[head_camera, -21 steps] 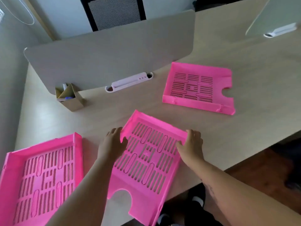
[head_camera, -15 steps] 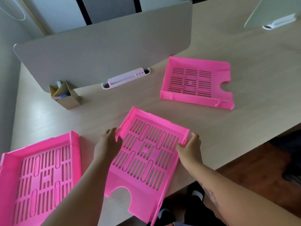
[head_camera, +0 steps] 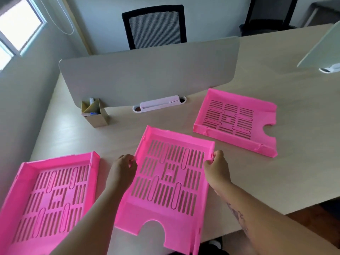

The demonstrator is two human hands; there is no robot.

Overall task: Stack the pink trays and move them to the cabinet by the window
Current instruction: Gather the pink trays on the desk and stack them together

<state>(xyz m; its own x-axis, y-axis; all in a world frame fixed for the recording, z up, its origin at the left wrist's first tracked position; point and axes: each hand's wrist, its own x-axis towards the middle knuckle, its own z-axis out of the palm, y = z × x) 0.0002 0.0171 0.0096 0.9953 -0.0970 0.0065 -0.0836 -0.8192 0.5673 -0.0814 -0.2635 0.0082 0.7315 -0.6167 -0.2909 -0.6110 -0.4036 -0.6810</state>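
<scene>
Three slotted pink trays lie on the pale wooden desk (head_camera: 294, 172). The middle tray (head_camera: 171, 181) is right in front of me, its notched end hanging past the desk's near edge. My left hand (head_camera: 123, 172) grips its left wall and my right hand (head_camera: 217, 170) grips its right wall. A second tray (head_camera: 49, 197) lies flat at the lower left, beside my left forearm. The third tray (head_camera: 237, 120) rests at the right, farther back, apart from my hands.
A grey divider panel (head_camera: 147, 74) stands across the desk in a white clip (head_camera: 158, 106). A cardboard pen holder (head_camera: 94, 113) sits at its left end. A black mesh chair (head_camera: 154, 26) is behind it. A window (head_camera: 16, 28) shows at the upper left.
Both hands have shifted their hold on the middle tray's side walls and turned it straighter toward me. The view has tilted up, showing the chair and window.
</scene>
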